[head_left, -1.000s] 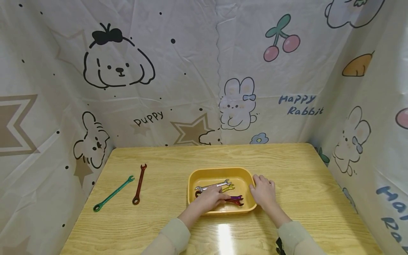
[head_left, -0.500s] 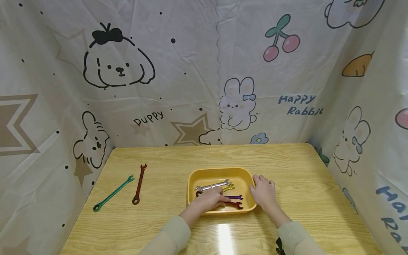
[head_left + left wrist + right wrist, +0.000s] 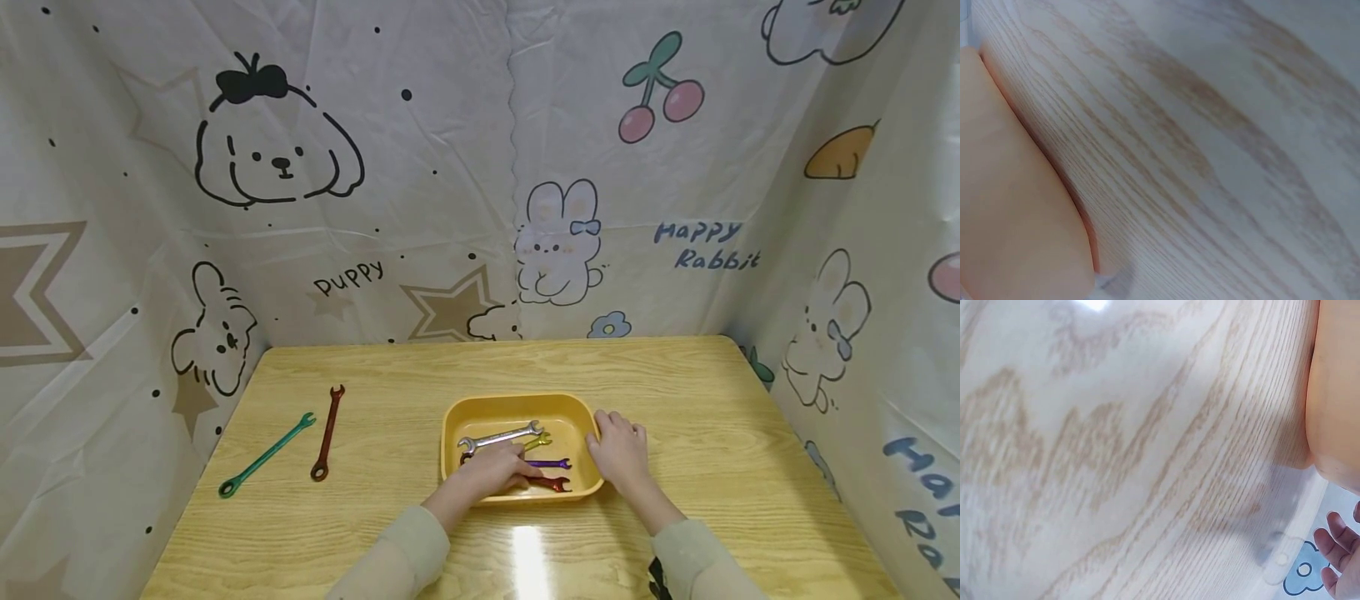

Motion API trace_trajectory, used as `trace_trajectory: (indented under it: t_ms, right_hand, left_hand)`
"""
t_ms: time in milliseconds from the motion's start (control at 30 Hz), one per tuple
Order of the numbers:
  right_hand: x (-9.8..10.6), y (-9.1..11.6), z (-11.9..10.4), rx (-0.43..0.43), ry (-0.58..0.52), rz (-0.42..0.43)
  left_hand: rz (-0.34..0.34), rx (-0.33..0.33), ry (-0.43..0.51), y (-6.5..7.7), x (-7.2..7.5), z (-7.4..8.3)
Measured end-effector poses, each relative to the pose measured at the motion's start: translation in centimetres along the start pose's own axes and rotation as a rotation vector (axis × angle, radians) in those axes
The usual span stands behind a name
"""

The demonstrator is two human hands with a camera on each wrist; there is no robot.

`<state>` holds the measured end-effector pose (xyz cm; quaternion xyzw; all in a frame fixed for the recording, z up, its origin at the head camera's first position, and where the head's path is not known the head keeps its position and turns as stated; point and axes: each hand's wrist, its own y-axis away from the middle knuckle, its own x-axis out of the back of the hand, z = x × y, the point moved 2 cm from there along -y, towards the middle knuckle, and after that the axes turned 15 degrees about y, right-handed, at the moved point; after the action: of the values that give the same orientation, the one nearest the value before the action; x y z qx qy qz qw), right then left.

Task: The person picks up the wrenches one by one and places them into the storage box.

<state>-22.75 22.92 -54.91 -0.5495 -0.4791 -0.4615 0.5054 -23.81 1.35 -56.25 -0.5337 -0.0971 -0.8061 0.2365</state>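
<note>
Yellow tray was seen on bench, right rim held in half-curled grip of right hand. Inside, red wrench was partly covered by left hand; opening, hold untellable. Steady bracing, pinch clear of purple wrench were judged best.

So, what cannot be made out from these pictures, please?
Head view: left ends of the purple wrench and the red wrench in the yellow tray, behind the left hand.
Head view: whether that hand grips anything; its back hides this.
Head view: the black thing, partly behind the right sleeve.
Left wrist view: most of the tray, cut by the left edge.
Right wrist view: right hand, cut by the right edge.
</note>
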Motion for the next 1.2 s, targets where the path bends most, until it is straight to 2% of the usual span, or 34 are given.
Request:
trace_trajectory:
  t_ms: [100, 167, 333, 533, 700, 900, 1200]
  right_hand:
    - [-0.06, -0.04, 0.0, -0.001, 0.0, 0.002]
    - [-0.1, -0.03, -0.03, -0.001, 0.0, 0.002]
    - [0.0, 0.0, -0.04, 0.002, -0.003, 0.009]
    - [0.15, -0.01, 0.03, -0.001, -0.002, 0.009]
    - [0.32, -0.08, 0.06, -0.002, -0.005, 0.007]
    - [0.39, -0.06, 0.03, 0.003, -0.007, -0.007]
    - [0.37, -0.12, 0.04, 0.006, -0.011, 0.0]
  left_hand:
    - [-0.024, 0.035, 0.002, -0.03, 0.07, 0.1]
    - [-0.05, 0.076, -0.017, 0.05, 0.59, 0.74]
    - [-0.041, 0.064, -0.037, 0.05, 0.64, 0.78]
    - [-0.045, 0.057, 0.009, -0.03, 0.77, 0.79]
    - [-0.045, 0.048, 0.005, -0.12, 0.86, 0.74]
    - [-0.05, 0.065, 0.01, -0.09, 0.91, 0.77]
    - [-0.046, 0.053, -0.025, -0.02, 0.99, 0.84]
